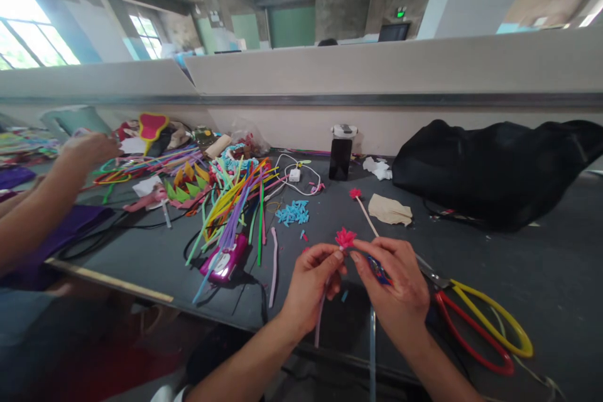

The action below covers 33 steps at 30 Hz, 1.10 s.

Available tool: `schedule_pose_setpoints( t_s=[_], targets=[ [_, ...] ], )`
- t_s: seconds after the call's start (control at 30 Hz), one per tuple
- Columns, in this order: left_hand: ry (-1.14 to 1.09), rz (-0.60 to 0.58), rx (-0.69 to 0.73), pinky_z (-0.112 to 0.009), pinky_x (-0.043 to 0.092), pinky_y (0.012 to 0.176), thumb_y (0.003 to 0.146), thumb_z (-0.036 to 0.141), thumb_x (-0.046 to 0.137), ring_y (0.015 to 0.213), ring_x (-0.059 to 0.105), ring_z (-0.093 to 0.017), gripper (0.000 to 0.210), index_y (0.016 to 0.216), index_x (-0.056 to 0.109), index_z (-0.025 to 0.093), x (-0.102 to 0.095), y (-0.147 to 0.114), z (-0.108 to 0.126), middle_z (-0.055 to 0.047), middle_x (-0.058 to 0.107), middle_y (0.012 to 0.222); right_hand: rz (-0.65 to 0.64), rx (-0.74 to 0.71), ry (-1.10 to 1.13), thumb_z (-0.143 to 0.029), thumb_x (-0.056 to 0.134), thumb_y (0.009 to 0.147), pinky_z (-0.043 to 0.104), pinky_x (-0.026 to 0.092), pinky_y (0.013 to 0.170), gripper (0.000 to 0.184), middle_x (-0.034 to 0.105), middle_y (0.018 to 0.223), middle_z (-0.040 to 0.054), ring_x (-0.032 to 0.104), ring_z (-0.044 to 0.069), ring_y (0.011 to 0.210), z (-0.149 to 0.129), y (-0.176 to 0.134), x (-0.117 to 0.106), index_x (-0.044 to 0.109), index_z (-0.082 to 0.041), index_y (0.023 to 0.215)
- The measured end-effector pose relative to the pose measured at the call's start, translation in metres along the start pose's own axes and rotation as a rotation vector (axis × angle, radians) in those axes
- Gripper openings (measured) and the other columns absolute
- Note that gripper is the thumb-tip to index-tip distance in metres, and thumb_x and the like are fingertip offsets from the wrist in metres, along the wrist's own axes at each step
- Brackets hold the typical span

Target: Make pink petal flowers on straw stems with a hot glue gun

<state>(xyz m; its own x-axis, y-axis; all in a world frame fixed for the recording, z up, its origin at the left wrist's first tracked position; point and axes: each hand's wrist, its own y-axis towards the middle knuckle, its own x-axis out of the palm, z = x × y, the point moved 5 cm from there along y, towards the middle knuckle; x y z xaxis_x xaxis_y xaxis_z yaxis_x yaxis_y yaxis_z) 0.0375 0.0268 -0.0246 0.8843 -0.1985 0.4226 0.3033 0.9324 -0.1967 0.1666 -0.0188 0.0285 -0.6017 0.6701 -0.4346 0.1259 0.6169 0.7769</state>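
Pink flower (pixel 345 238), base pinched in my left fingers (pixel 331 264); right fingers (pixel 372 250) beside, closure I cannot tell; magenta device (pixel 240 254), label (pixel 222 261) illegible.

Dark tabletop (pixel 522 276), scissors (pixel 441 281) (one handle red, one yellow), heaped blue pieces (pixel 293 213), beige sheet (pixel 390 209), black bag (pixel 485 169)

Dark table (pixel 551 282), pale partition (pixel 330 75), bright windows (pixel 40 44)

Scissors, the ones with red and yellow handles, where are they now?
In the head view, the scissors lie on the right part of the dark table, just right of the right hand.
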Motion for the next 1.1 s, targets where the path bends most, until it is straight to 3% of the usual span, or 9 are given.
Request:
schedule_pose_setpoints(
  t_s=[0.23, 0.37, 0.53, 0.8, 0.93, 1.1],
  targets=[
    [0.035, -0.054, 0.025, -0.017, 0.028, 0.037, 0.079, 0.042, 0.07, 0.041, 0.049, -0.005, 0.028, 0.087, 0.062, 0.016, 0.004, -0.003, 0.003, 0.0, 0.065, 0.068, -0.008, 0.046, -0.025, -0.026, 0.063, 0.088, 0.032, 0.047, 0.078, 0.015, 0.061, 0.093, 0.0033, 0.058, 0.017, 0.087, 0.001, 0.001, -0.002, 0.07, -0.025, 0.102],
    [0.021, -0.048, 0.031, -0.017, 0.021, 0.036, 0.081, 0.041, 0.068, 0.039, 0.042, -0.004, 0.027, 0.086, 0.061, 0.016, 0.003, -0.002, 0.005, 0.0, 0.064, 0.066, 0.038, 0.067, -0.015, -0.026, 0.062, 0.089, 0.033, 0.047, 0.082, 0.016, 0.063, 0.095, 0.0034, 0.06, 0.018, 0.089, 0.004, 0.002, -0.006, 0.068, -0.025, 0.104],
    [-0.017, -0.036, 0.046, -0.017, 0.019, 0.037, 0.083, 0.038, 0.065, 0.039, 0.038, -0.003, 0.024, 0.086, 0.06, 0.015, 0.002, -0.002, 0.009, 0.002, 0.061, 0.064, -0.011, 0.106, -0.025, -0.027, 0.058, 0.091, 0.032, 0.047, 0.084, 0.016, 0.065, 0.094, 0.0035, 0.061, 0.018, 0.091, 0.012, 0.002, -0.01, 0.068, -0.024, 0.102],
    [-0.098, 0.003, 0.072, -0.019, 0.017, 0.035, 0.08, 0.039, 0.066, 0.035, 0.036, -0.003, 0.026, 0.083, 0.059, 0.014, -0.003, -0.001, 0.017, 0.001, 0.062, 0.06, -0.404, 0.199, -0.173, -0.032, 0.052, 0.087, 0.038, 0.05, 0.084, 0.025, 0.069, 0.094, 0.0048, 0.065, 0.022, 0.089, 0.063, -0.02, -0.004, 0.066, -0.022, 0.105],
    [-0.138, 0.001, 0.076, -0.019, 0.016, 0.035, 0.078, 0.04, 0.067, 0.033, 0.036, -0.003, 0.027, 0.081, 0.058, 0.015, -0.005, 0.001, 0.02, 0.002, 0.062, 0.058, -0.578, 0.227, -0.271, -0.046, 0.06, 0.08, 0.044, 0.052, 0.085, 0.054, 0.071, 0.093, 0.0079, 0.067, 0.026, 0.092, 0.087, -0.039, -0.005, 0.058, -0.015, 0.124],
    [-0.138, 0.016, 0.064, -0.019, 0.019, 0.034, 0.076, 0.041, 0.068, 0.033, 0.04, -0.004, 0.028, 0.082, 0.059, 0.016, -0.007, 0.001, 0.02, 0.002, 0.063, 0.059, -0.758, 0.177, -0.296, -0.039, 0.061, 0.079, 0.044, 0.051, 0.093, 0.061, 0.068, 0.116, 0.0103, 0.065, 0.027, 0.104, 0.094, -0.054, -0.012, 0.051, -0.017, 0.135]
  ],
)
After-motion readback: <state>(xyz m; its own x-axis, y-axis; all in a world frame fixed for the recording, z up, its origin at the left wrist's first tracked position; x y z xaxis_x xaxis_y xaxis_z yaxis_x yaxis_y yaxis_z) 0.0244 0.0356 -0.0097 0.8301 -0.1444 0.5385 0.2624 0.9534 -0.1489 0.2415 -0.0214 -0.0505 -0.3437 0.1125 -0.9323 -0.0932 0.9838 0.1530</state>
